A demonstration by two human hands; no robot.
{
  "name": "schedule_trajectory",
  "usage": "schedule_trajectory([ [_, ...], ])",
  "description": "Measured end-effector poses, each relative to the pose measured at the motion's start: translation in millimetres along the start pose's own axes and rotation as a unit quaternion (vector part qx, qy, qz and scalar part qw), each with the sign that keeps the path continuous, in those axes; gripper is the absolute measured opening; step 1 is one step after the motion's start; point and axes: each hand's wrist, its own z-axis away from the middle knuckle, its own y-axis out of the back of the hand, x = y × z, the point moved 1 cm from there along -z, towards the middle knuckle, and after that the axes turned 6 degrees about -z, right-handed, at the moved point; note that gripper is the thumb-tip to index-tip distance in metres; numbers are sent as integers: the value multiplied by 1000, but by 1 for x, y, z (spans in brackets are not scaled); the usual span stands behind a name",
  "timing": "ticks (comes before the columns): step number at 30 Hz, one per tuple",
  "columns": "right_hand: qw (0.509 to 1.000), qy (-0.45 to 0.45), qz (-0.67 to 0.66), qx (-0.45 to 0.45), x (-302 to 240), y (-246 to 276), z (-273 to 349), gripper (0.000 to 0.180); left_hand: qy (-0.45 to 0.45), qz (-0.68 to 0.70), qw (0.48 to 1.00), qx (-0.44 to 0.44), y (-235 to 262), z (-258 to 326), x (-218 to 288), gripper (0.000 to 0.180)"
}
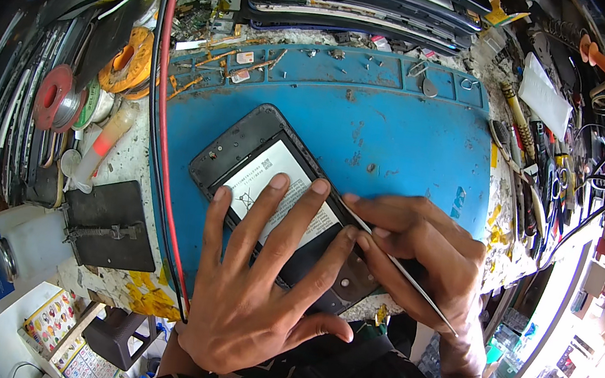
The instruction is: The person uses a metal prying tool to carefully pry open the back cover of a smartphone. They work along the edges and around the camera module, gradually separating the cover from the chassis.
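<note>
An opened smartphone [252, 130] lies at a slant on the blue work mat [414, 150], its black back frame and white-labelled battery [287, 162] facing up. My left hand [250, 297] rests over it with fingers spread, the fingertips on the battery and on the frame's right edge. In my right hand [435, 256] is a thin silvery metal pry tool [419, 290], pinched between thumb and fingers. Its upper end meets the phone's right edge; my fingers partly cover the contact. The other end points down toward my right wrist.
Small screws and parts lie in the mat's far compartments [319, 65]. Phone panels [357, 5] are stacked behind. Solder spools [56, 97] and a black plate [112, 229] stand left, beside red and black cables [164, 87]. Hand tools [536, 182] crowd the right edge.
</note>
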Motion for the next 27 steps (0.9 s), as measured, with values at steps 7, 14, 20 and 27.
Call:
schedule_trajectory([
  [7,1000,21,8,-2,3,0,-1,17,1,19,999,27,-3,0,0,88],
  [14,1000,-7,2,-4,1,1,-4,16,-3,15,1000,12,-1,0,0,88],
  [20,1000,0,-6,-12,1,3,-5,25,0,16,1000,13,-2,1,1,88],
  [27,1000,-3,-8,-2,3,-3,-6,23,1,15,1000,21,-3,2,0,88],
])
